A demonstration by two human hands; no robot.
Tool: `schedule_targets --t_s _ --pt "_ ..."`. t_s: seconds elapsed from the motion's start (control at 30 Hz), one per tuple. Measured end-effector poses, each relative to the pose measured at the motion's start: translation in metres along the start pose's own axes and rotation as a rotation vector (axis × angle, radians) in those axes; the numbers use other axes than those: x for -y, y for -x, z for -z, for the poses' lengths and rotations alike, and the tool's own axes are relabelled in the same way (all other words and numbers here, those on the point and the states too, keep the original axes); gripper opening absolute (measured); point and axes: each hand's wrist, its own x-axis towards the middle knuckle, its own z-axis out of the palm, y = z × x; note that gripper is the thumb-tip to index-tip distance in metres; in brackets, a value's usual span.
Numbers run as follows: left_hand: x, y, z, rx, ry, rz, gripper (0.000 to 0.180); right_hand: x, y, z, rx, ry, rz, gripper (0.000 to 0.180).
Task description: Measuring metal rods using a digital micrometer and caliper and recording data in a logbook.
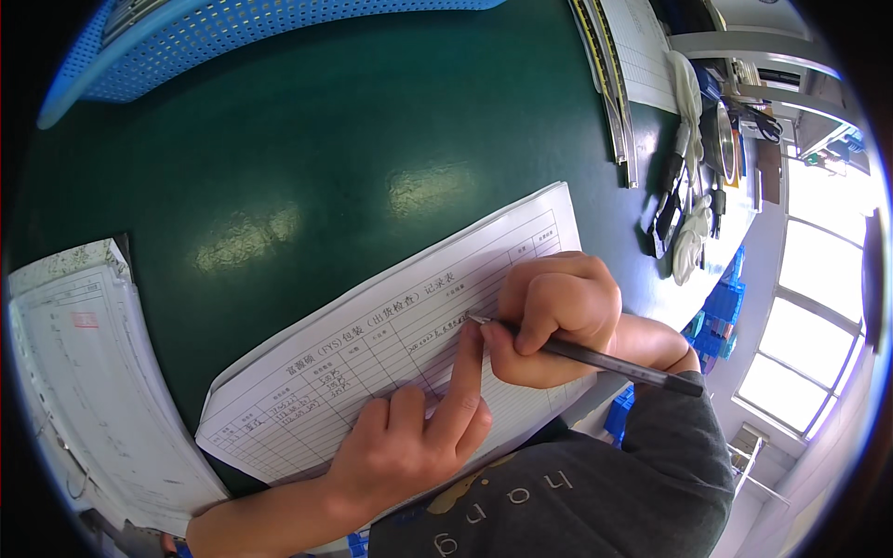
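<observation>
A printed table form [307,437], the top sheet of a thin stack of paper, lies slantwise on the green tabletop in front of me. Handwriting fills some of its upper rows. My right hand [563,312] is closed round a dark, see-through-barrelled pen [623,365], whose tip meets the form near its right part. Flat on the sheet rests my left hand [405,446], holding nothing. Its index finger stretches out to just beside the pen tip, and the other fingers are loosely bent.
A blue perforated basket [214,46] stands at the far left. Another paper stack [102,372] lies at the left. Toward the far right are metal strips [614,102], a ruled sheet [642,56], a metal bowl [722,139] and whitish cloth-like items [691,244].
</observation>
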Motion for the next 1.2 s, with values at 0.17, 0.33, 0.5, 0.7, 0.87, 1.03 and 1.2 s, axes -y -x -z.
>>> schedule_targets --t_s 0.17,0.33,0.5,0.7,0.87,1.03,1.2 --pt "0.0001 0.001 0.0001 0.009 0.001 0.0 0.013 -0.0006 -0.0011 -0.0003 0.021 -0.011 -0.01 0.028" --pt "0.0 0.0006 0.0011 0.009 0.005 -0.002 0.013 -0.0004 -0.002 0.0009 0.017 -0.015 0.013 0.028" --pt "0.0004 0.0005 0.0011 0.013 -0.002 -0.009 0.012 0.0004 -0.0002 0.0004 0.003 -0.001 -0.004 0.028" --pt "-0.0002 0.0004 0.0009 0.006 0.005 -0.002 0.014 0.0005 0.0009 0.0009 -0.007 0.017 0.01 0.029" --pt "0.0005 0.0008 0.0006 0.011 0.002 -0.001 0.014 -0.0008 0.0001 0.0044 0.006 0.05 0.009 0.029" --pt "0.0 -0.0003 0.0018 0.012 0.012 -0.001 0.014 -0.0005 -0.0006 0.0033 -0.01 0.042 0.02 0.029" --pt "0.0007 0.0002 0.002 0.019 -0.013 -0.009 0.014 -0.0013 0.0005 0.003 -0.001 0.024 0.013 0.029"
